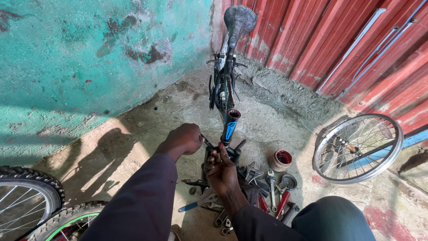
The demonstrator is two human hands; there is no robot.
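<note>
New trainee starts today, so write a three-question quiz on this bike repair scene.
1. True or false: the bare spoked wheel rim leans against the turquoise wall.
2. Which hand holds the thin metal tool? A left B right
3. What lies on the concrete floor under the upturned bicycle frame?

Key: 1 false, it is by the red corrugated metal wall. 2 A, left hand; right hand grips the frame. 3 scattered steel spanners.

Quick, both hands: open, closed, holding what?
Left hand: closed on a thin dark metal tool at the bicycle frame's head tube.
Right hand: fingers closed around the black fork part below it.
</note>
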